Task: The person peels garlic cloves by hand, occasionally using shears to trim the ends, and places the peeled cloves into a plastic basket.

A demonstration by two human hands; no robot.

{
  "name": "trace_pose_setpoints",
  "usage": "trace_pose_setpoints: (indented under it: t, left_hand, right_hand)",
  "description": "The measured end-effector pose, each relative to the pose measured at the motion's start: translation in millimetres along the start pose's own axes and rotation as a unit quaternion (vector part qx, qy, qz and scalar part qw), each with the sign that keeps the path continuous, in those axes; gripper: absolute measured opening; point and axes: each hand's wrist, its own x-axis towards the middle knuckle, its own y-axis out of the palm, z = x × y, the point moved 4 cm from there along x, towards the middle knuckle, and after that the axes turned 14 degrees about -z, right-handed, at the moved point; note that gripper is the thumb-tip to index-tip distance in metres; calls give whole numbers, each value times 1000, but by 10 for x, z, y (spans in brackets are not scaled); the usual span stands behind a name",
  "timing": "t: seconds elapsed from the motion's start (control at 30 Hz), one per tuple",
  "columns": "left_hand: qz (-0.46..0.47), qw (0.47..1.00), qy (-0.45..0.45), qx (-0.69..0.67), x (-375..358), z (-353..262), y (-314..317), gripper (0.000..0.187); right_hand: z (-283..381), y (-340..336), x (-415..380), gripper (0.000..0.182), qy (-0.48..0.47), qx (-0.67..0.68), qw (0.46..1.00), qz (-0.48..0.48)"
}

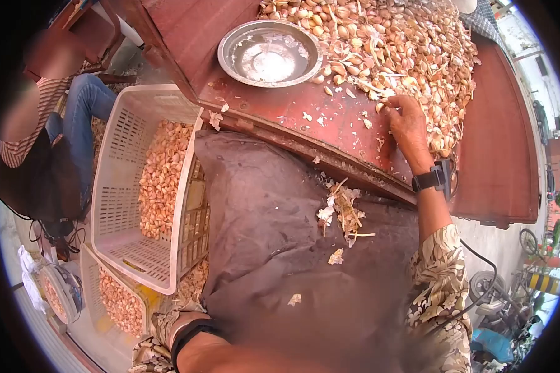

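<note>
My right hand (pixel 409 127) is at the near edge of a heap of garlic cloves (pixel 410 56) on a red metal table (pixel 491 137). Its thumb and forefinger are bent together, with a garlic clove (pixel 379 107) at their tips. My left hand (pixel 183 321) is low on the left, beside the crates; its fingers are hidden behind my wrist and sleeve, so its grip cannot be seen. A round metal bowl (pixel 230 65), wet inside, sits left of the heap. Dry garlic skins (pixel 342 211) lie on the dark apron (pixel 261 199) over my lap.
A tilted white plastic crate (pixel 121 155) holds peeled-looking cloves. Below it stands another crate (pixel 90 292) with more cloves. A person in jeans (pixel 87 112) sits at the left. The table's raised rim (pixel 305 165) runs in front of me. Bicycles stand outside at the right.
</note>
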Motion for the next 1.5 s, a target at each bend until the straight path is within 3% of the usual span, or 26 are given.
trace_pose_setpoints:
  t: [0.07, 0.17, 0.2, 0.27, 0.37, 0.43, 0.57, 0.63, 0.7, 0.73, 0.83, 0.87, 0.9, 0.93, 1.03, 1.07, 1.13, 1.2, 1.3, 1.33, 1.37, 1.4, 1.43, 1.47, 1.5]
  left_hand:
    - [31, 999, 39, 10, 59, 81, -30, 15]
    - [38, 998, 36, 24, 85, 133, -52, 17]
    - [22, 1000, 18, 7, 65, 165, -23, 17]
    - [13, 996, -79, -31, 45, 276, -35, 17]
    - [37, 945, -310, -96, -23, 535, -218, 18]
    - [-172, 907, -383, -23, -269, 803, -302, 21]
    - [-191, 846, -498, 20, -408, 1067, -391, 38]
    - [-205, 850, -480, 79, -498, 1079, -403, 32]
    - [-218, 852, -455, 137, -581, 1041, -416, 26]
    - [-255, 858, -423, 141, -595, 975, -456, 17]
    - [-316, 872, -298, 225, -523, 652, -1082, 14]
    - [-303, 816, -250, 423, -511, 462, -1462, 17]
    - [-204, 745, -164, 614, -417, 282, -1697, 20]
    - [-93, 627, -71, 770, -356, 172, -1825, 22]
    - [-164, 647, -101, 738, -459, 72, -2072, 26]
    - [-183, 689, -129, 689, -497, 145, -2067, 27]
    - [-219, 763, -176, 582, -544, 373, -1904, 27]
    - [-190, 798, -245, 517, -493, 682, -1589, 26]
    - [-35, 828, -217, 516, -238, 1193, -1003, 22]
    - [40, 826, -189, 530, -155, 1381, -837, 22]
    - [63, 827, -149, 538, -97, 1601, -723, 22]
    - [83, 822, -135, 547, -11, 1807, -628, 21]
    - [105, 792, -118, 589, 53, 2024, -580, 20]
    - [129, 760, -100, 629, 112, 2245, -554, 19]
    - [144, 728, -89, 665, 177, 2454, -542, 20]
  right_hand:
    - [48, 70, 49, 15, -96, -57, 993, -35]
    - [30, 66, 111, 14, 59, -61, 993, 86]
    - [-138, 129, 88, 14, 22, -61, 996, 58]
    - [-288, 81, 31, 16, 123, 97, 986, 66]
    - [115, -292, -116, 17, 254, 311, 913, 77]
    - [328, -547, -268, 16, 290, 393, 868, 88]
    - [1044, -1017, -744, 13, 318, 453, 816, 167]
    - [1402, -1116, -962, 14, 233, 503, 802, 224]
    - [1545, -1096, -1113, 13, 129, 436, 870, 188]
    - [1608, -1117, -1052, 14, 94, 442, 866, 214]
    - [1333, -971, -881, 16, 245, 462, 829, 198]
    - [1110, -893, -737, 17, 229, 397, 875, 156]
    - [817, -767, -570, 17, 211, 329, 913, 114]
    - [508, -574, -439, 19, 167, 270, 945, 82]
    - [159, -180, -132, 17, -18, 121, 992, 25]
    - [171, -117, -91, 16, -89, 75, 993, 13]
    - [245, -78, -11, 11, -95, 22, 993, 67]
    - [244, -30, 34, 8, -98, -26, 989, 109]
    - [175, -108, -75, 9, -99, -4, 990, 97]
    - [155, -174, -117, 10, -67, 66, 991, 99]
    - [143, -253, -154, 9, 80, 193, 971, 118]
    - [186, -348, -204, 7, 225, 313, 913, 133]
    - [191, -408, -292, 6, 361, 423, 819, 141]
    - [161, -464, -356, 11, 401, 519, 742, 137]
    - [146, -513, -412, 12, 416, 555, 709, 125]
